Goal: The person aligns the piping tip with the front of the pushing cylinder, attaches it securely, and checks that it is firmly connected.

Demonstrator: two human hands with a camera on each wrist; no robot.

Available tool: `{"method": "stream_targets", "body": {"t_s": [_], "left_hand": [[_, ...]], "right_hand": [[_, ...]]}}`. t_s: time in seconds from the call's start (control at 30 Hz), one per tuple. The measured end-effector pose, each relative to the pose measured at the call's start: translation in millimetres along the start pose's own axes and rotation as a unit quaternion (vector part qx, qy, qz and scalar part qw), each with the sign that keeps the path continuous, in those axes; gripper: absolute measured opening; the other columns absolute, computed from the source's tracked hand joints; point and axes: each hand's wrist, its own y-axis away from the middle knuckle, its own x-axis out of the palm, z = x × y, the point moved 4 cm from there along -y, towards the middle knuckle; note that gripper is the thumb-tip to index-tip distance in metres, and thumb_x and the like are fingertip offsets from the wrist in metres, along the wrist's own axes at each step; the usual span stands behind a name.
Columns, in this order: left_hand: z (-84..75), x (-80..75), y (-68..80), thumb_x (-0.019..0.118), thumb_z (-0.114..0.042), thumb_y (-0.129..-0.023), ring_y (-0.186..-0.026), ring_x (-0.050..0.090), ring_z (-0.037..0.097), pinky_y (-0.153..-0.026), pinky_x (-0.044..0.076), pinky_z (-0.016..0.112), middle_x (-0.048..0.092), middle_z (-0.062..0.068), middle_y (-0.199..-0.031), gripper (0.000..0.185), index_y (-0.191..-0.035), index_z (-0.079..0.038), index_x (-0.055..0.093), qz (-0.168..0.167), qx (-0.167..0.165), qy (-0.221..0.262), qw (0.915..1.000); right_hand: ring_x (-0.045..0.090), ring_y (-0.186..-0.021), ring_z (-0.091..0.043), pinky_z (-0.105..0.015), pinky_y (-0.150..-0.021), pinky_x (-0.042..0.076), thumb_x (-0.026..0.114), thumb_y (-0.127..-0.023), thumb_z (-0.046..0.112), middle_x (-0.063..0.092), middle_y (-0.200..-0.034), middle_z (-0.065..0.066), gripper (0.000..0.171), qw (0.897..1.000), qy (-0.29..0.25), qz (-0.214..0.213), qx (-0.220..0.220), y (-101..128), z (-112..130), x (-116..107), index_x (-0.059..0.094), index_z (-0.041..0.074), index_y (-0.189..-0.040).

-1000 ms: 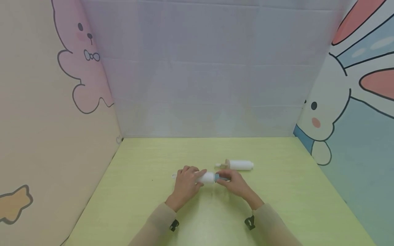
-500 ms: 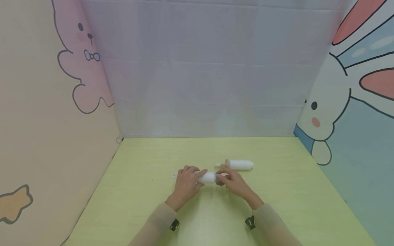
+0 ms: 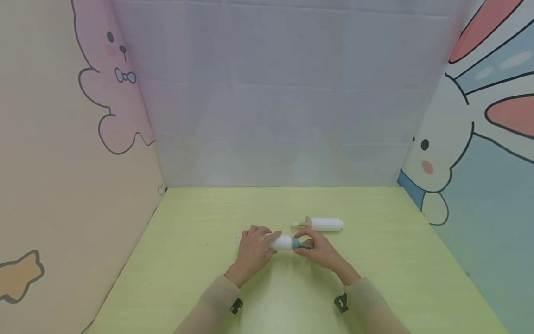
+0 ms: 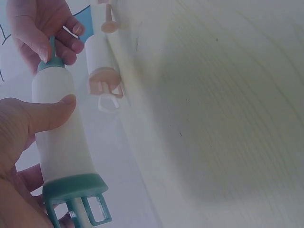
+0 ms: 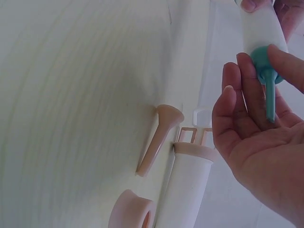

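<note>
My left hand (image 3: 254, 247) grips a white syringe-like tube (image 4: 66, 137), thumb across its side. The tube lies crosswise above the table, with a teal flange (image 4: 76, 185) bearing loop-shaped grips at its left end. At its right end sits a teal nozzle (image 5: 269, 88) with a round collar and a narrow spout, against the tube. My right hand (image 3: 319, 250) pinches the nozzle's collar between thumb and fingers, and the spout points toward the palm. Whether the collar is fully seated cannot be told. In the head view, the left hand hides much of the tube.
Just behind my right hand lies a second white tube (image 3: 326, 224) with a pink flange (image 5: 194, 151). Close to it are a loose pink nozzle (image 5: 161, 135) and a pink ring (image 5: 130, 209). All lie on the yellow-green table (image 3: 200, 208), bounded by printed side walls.
My right fingers closed over the teal nozzle half a second ago, hiding its spout, and now lie back with the spout showing again. The left hand and tube have stayed put.
</note>
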Motion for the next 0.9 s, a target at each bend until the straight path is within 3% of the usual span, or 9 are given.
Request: {"method": "stream_targets", "body": {"t_s": [0.13,0.33,0.57,0.73,0.9], "left_hand": [[-0.2,0.1,0.4,0.083,-0.034,-0.067,-0.093,0.057,0.023,-0.073,0.047,0.041,0.067,-0.002,-0.103,0.052,-0.116,-0.033,0.066,-0.006,0.002,0.007,1.0],[0.1,1.5,0.7,0.083,-0.035,-0.067,-0.094,0.057,0.023,-0.074,0.047,0.042,0.067,-0.003,-0.103,0.052,-0.117,-0.033,0.066,-0.001,0.003,0.003,1.0],[0.8,-0.2,1.5,0.083,-0.035,-0.067,-0.094,0.058,0.023,-0.074,0.047,0.041,0.067,-0.002,-0.104,0.053,-0.117,-0.033,0.066,-0.006,0.007,0.002,1.0],[-0.2,-1.6,2.0,0.083,-0.034,-0.067,-0.094,0.058,0.023,-0.073,0.047,0.041,0.067,-0.002,-0.104,0.052,-0.117,-0.032,0.066,-0.004,0.009,0.001,1.0],[-0.5,-2.3,2.9,0.082,-0.034,-0.068,-0.095,0.057,0.022,-0.075,0.046,0.041,0.067,-0.003,-0.104,0.051,-0.117,-0.033,0.066,0.004,0.005,0.002,1.0]], "right_hand": [[0.065,-0.093,-0.034,-0.04,-0.071,0.049,0.066,-0.087,0.015,0.066,-0.103,-0.019,0.031,1.0,0.007,-0.005,0.0,-1,-5,1,0.055,0.006,-0.115],[0.067,-0.09,-0.025,-0.043,-0.073,0.051,0.065,-0.088,0.021,0.067,-0.101,-0.015,0.03,1.0,0.019,-0.003,-0.011,-2,-9,1,0.059,0.005,-0.112],[0.065,-0.086,-0.028,-0.044,-0.074,0.052,0.052,-0.096,0.028,0.068,-0.095,-0.012,0.028,0.997,0.066,0.004,-0.034,-2,-5,2,0.066,0.004,-0.102],[0.066,-0.085,-0.032,-0.044,-0.072,0.053,0.049,-0.098,0.023,0.067,-0.098,-0.019,0.03,0.998,0.062,0.008,-0.019,3,9,3,0.066,-0.002,-0.104],[0.064,-0.09,-0.041,-0.045,-0.075,0.053,0.053,-0.095,0.015,0.063,-0.107,-0.025,0.032,1.0,0.011,0.004,-0.009,7,24,4,0.058,-0.009,-0.116]]}}
